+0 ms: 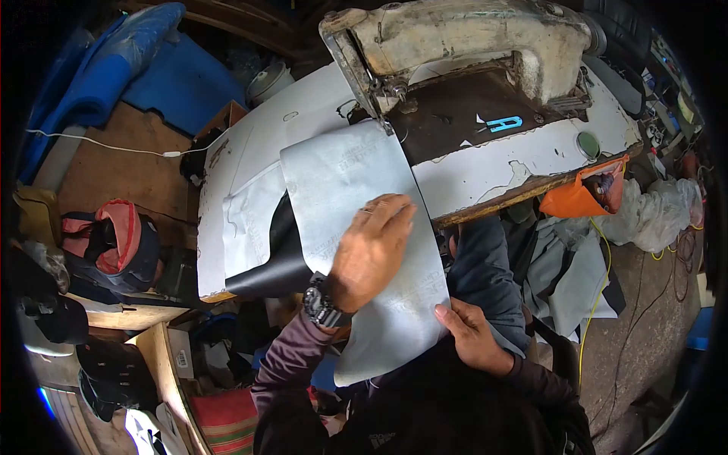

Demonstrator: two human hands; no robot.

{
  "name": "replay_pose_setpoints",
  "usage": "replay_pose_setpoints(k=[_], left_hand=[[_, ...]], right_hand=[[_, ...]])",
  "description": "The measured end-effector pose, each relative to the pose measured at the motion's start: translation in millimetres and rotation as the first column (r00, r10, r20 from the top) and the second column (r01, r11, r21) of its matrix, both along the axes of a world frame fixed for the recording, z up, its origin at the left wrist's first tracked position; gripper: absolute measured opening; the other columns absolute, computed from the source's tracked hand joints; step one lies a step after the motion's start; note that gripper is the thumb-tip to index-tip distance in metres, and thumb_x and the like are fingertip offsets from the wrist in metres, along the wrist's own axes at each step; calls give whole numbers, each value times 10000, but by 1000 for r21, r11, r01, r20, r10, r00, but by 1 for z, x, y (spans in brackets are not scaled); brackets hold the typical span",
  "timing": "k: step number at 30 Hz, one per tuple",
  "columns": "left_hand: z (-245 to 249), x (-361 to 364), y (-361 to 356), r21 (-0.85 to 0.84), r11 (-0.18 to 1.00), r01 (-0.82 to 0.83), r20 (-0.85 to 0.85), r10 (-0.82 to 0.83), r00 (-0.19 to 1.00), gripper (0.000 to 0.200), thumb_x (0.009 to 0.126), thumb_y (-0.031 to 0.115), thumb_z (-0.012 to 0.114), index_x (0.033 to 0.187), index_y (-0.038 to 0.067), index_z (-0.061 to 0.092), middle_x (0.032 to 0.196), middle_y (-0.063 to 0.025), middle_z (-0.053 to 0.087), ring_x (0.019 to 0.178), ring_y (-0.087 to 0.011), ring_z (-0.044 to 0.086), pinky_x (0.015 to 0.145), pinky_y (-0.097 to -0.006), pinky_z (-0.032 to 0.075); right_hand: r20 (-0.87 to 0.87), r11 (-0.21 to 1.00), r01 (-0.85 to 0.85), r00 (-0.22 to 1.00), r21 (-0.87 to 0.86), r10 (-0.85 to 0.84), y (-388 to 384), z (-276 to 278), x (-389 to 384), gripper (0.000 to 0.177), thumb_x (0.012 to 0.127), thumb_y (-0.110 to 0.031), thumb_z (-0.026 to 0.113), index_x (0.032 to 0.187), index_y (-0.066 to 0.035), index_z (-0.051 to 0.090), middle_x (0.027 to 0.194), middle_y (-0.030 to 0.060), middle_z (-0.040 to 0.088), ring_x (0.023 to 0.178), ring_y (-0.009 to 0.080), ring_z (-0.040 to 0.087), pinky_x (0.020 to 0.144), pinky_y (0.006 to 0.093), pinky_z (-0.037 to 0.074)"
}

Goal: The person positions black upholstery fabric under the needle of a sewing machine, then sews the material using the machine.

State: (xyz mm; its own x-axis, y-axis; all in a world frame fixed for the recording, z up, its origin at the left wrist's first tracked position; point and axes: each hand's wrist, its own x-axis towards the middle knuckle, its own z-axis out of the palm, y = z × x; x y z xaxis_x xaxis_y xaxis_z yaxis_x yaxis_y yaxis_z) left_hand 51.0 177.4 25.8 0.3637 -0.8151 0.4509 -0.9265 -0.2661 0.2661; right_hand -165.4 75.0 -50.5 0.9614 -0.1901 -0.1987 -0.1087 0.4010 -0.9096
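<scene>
A pale grey sheet of leather-like material [356,182] with faint printing runs from under the needle of an old sewing machine [455,34] down over the table's front edge. My left hand [371,250], with a black watch at the wrist, lies on top of the sheet, fingers stretched out. At the sheet's lower right edge, my right hand [474,334] pinches it between thumb and fingers; the fingers underneath are partly hidden. Left of the sheet lie a glossy black piece [269,280] and another pale piece [250,220], partly covered by it.
The worn white sewing table [478,182] holds a light-blue thread snipper [504,123] and a round green-topped item [588,144]. An orange pouch [584,193] hangs at its front edge. Grey scraps [576,280] lie on the floor at right. A backpack [114,243] stands at left.
</scene>
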Motion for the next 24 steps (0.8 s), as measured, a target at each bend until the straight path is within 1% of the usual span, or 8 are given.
replay_pose_setpoints(k=[8, 11, 13, 14, 15, 17, 21, 24], left_hand=[[-14, 5, -1, 54, 998, 27, -21, -26, 999, 335, 940, -8, 724, 1275, -7, 734, 1359, -154, 682, 1268, -354, 665, 1045, -457, 566], [-23, 6, 2, 61, 997, 36, 26, -38, 999, 353, 909, -8, 735, 1262, 6, 744, 1359, -132, 677, 1286, -330, 651, 1034, -452, 562], [-29, 6, 4, 30, 999, 36, 17, -37, 999, 383, 900, -41, 732, 1278, 15, 752, 1381, -132, 682, 1308, -342, 641, 1042, -446, 547], [-29, 6, 4, 18, 999, 36, 13, -36, 999, 385, 896, -46, 730, 1275, 15, 754, 1384, -131, 680, 1306, -340, 641, 1040, -445, 546], [-29, 5, 5, 11, 999, 38, 6, -39, 999, 387, 892, -51, 729, 1271, 16, 756, 1387, -130, 679, 1304, -338, 641, 1039, -444, 545], [-28, 4, 6, 6, 999, 48, -15, -48, 999, 386, 888, -59, 725, 1266, 16, 759, 1386, -129, 678, 1303, -334, 642, 1040, -441, 544], [-25, 8, 8, -29, 997, 73, -67, -75, 995, 366, 894, -60, 730, 1251, 13, 764, 1344, -141, 699, 1283, -339, 663, 1045, -437, 553], [-29, 16, 17, -124, 989, 83, -160, -103, 982, 335, 902, -47, 747, 1232, 6, 771, 1295, -161, 728, 1243, -359, 693, 1036, -438, 569]], right_hand=[[-12, 994, -42, 999, -98, 41, -8, -3, -3, 358, 1178, -286, 532, 1114, 30, 688, 908, -55, 591, 837, 37, 466, 742, 282, 431], [0, 989, -34, 999, -146, 34, -16, -4, 1, 289, 1144, -243, 585, 1106, 28, 681, 925, 2, 665, 826, 110, 578, 795, 325, 486], [49, 675, -26, 995, -737, 91, -48, -5, 12, 220, 1068, -171, 668, 1179, 19, 686, 1046, 113, 721, 955, 284, 682, 905, 402, 534], [316, 443, 269, 948, -855, 35, -61, -3, 27, 287, 981, -120, 732, 1243, -11, 687, 1211, 180, 696, 1128, 401, 652, 1014, 454, 520], [369, 150, 356, 927, -923, 68, -77, 12, 40, 374, 942, -118, 757, 1300, -36, 685, 1382, 161, 631, 1257, 376, 599, 1073, 503, 486], [368, -122, 381, 922, -916, 119, -98, 32, 70, 450, 920, -74, 726, 1367, -99, 691, 1517, 108, 560, 1410, 351, 502, 1144, 535, 448], [295, -273, 396, 891, -877, 344, -114, 24, 116, 535, 877, -88, 723, 1407, -128, 665, 1572, 77, 557, 1499, 322, 456, 1218, 538, 407], [272, -233, 389, 870, -892, 411, -113, 18, 123, 571, 848, -174, 768, 1408, -151, 662, 1571, 33, 556, 1489, 279, 460, 1220, 529, 405]])
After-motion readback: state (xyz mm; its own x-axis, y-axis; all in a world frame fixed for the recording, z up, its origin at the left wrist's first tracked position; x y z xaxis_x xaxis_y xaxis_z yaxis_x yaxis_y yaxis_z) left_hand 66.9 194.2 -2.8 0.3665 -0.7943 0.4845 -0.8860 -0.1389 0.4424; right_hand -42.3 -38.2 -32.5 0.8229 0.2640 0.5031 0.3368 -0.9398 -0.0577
